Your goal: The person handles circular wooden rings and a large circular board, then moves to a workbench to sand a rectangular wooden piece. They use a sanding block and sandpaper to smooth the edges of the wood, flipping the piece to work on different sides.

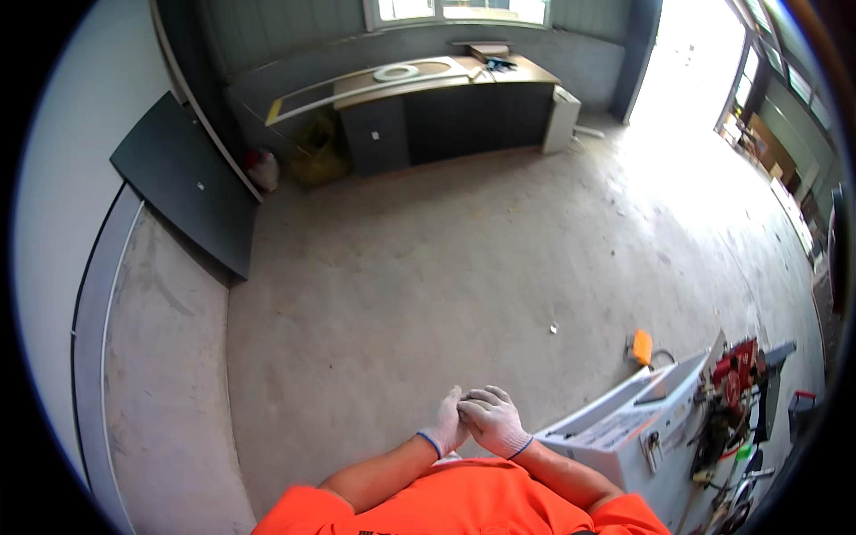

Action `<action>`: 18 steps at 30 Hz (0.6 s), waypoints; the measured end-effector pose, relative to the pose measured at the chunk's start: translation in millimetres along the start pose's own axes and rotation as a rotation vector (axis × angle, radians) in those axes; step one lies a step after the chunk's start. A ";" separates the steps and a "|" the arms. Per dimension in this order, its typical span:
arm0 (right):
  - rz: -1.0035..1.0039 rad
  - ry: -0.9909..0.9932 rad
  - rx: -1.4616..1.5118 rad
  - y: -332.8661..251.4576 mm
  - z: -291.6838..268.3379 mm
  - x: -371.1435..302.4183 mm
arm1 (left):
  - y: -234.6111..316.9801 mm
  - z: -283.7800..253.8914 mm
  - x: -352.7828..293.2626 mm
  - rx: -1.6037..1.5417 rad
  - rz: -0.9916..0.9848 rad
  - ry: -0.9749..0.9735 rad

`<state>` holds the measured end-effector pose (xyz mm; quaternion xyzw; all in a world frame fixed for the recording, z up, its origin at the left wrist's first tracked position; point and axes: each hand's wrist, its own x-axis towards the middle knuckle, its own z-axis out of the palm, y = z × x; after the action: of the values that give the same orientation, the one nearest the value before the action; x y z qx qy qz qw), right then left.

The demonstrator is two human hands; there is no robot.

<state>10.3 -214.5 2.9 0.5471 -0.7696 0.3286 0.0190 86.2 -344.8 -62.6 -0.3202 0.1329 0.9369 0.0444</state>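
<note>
My two hands, in pale work gloves with blue cuffs, meet in front of my orange shirt (464,499). My left hand (447,426) has its visible fingers stretched upward, though the right hand covers part of them. Across its inner side rests my right hand (496,423), its fingers loosely bent and somewhat apart. No object shows in either hand; the space between the palms is hidden. Close to the right of my right hand stands a pale grey cabinet-like box (615,446) with an open top.
Hand tools (736,383) crowd the right side beside an orange object (642,346). Concrete floor (401,259) stretches to a dark-fronted workbench (473,125) carrying a white ring (396,73) and a long frame. A dark panel (192,183) leans on the left wall. Bright doorway (691,62), far right.
</note>
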 end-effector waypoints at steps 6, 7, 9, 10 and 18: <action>0.286 0.249 0.122 48.9 50.3 57.1 | 61.1 6.9 20.9 0.164 -0.024 -0.058; 0.286 0.265 0.098 58.6 55.6 65.8 | 76.5 11.9 29.8 0.183 -0.057 -0.092; 0.237 0.278 0.038 82.9 69.0 95.0 | 107.3 21.4 60.1 0.244 -0.045 -0.034; 0.196 0.280 0.009 94.4 72.3 116.8 | 123.7 27.2 76.4 0.268 -0.024 -0.007; 0.059 0.033 0.026 159.1 110.5 339.6 | 323.2 35.7 202.1 0.614 0.453 0.177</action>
<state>-225.2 -524.9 -28.8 0.5188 -0.7807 0.3480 0.0152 -149.1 -645.9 -87.8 -0.3341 0.4776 0.8085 -0.0812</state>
